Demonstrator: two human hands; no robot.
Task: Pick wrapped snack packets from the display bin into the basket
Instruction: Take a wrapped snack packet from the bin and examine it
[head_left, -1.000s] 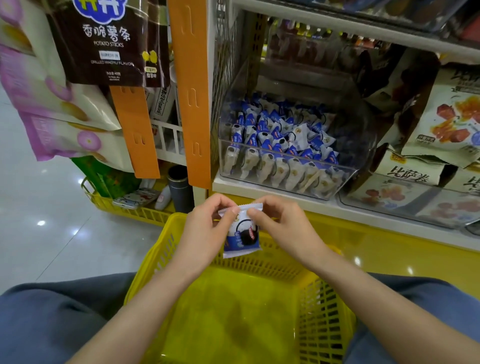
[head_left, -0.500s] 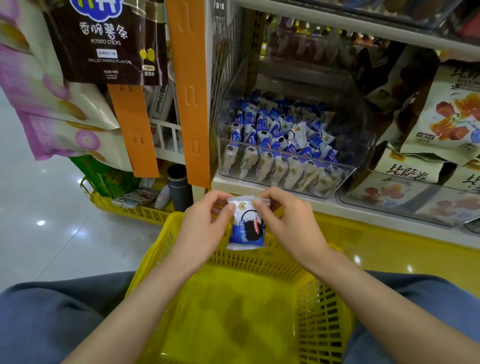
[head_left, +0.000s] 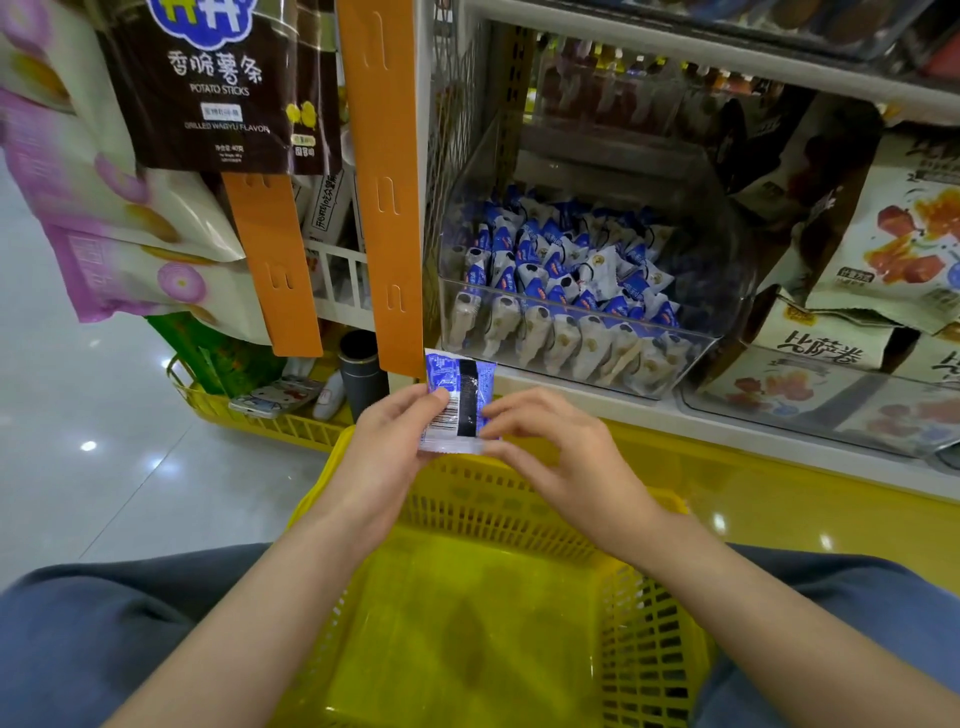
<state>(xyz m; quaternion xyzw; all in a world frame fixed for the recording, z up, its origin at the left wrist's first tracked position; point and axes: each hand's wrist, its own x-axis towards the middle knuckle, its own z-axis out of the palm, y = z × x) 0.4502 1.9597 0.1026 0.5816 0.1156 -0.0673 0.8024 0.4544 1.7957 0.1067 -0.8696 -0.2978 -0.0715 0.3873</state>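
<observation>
Both hands are up together over the far rim of the yellow basket (head_left: 524, 499), which sits between the person's knees in blue trousers (head_left: 104, 649). The left hand (head_left: 384, 457) pinches a snack packet (head_left: 457, 395) by its left side, thumb on the face turned toward me and fingers behind. The right hand (head_left: 566, 457) meets the same packet at its lower right corner, forefinger and thumb curled onto the edge, the other fingers loosely spread. The packet stands upright with its back to my camera: blue wrapper, a black seam strip down the middle, a barcode at the lower left. It is in the air above the basket's far rim and in front of the front edge of the shelf (head_left: 675, 415), just below the lower end of an orange strip (head_left: 382, 182) that hangs there. The clear display bin (head_left: 597, 176) stands on the shelf near its left end, behind the held packet. It holds many more blue-and-white packets (head_left: 561, 270), a row upright against its front wall and the rest heaped behind. Off to the left a dark potato-stick bag (head_left: 218, 83) hangs high. A second yellow basket (head_left: 270, 423) stands on the pale floor (head_left: 78, 467), with a dark tumbler (head_left: 361, 369) at its right end; I cannot tell whether the tumbler is inside it.
</observation>
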